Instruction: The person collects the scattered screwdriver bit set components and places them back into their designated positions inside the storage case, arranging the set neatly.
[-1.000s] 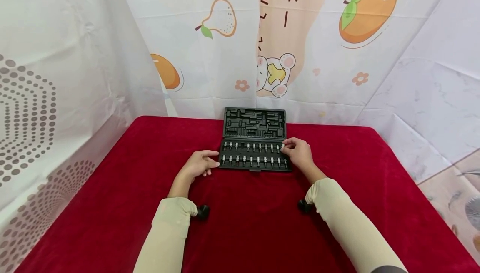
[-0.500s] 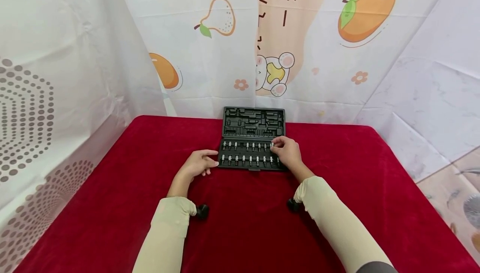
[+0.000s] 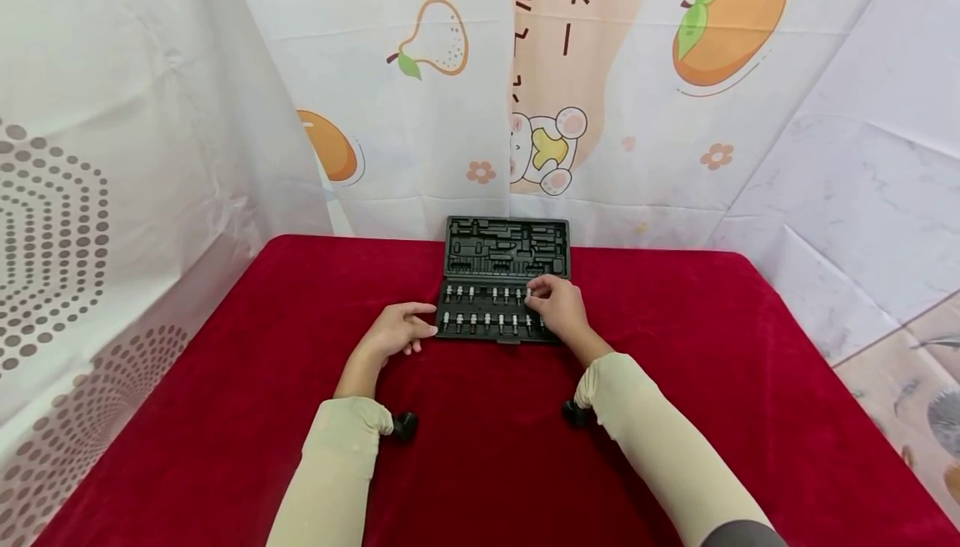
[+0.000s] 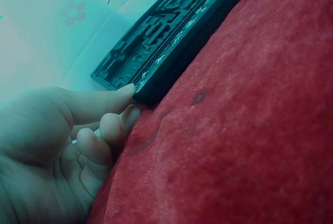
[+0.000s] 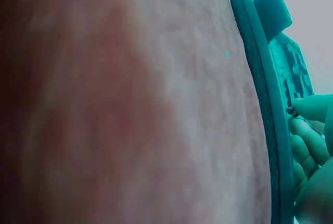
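Observation:
A black bit socket case lies unfolded, with several silver-topped bit sockets in two rows in its near half. My left hand rests its extended thumb and index finger against the case's left side. In the left wrist view the thumb touches the case corner and the other fingers curl loosely below it. Over the right part of the far row, my right hand pinches a bit socket between thumb and index finger. Only a small dark part of that bit socket shows in the right wrist view.
The case's moulded lid stands raised behind, its recesses bare. A red velvet cloth covers the table. White printed curtains close off the back and sides. A gap shows in the far row, left of its middle.
My right hand has moved left along the far row, from its right end toward the middle. My left hand has stayed at the case's left side.

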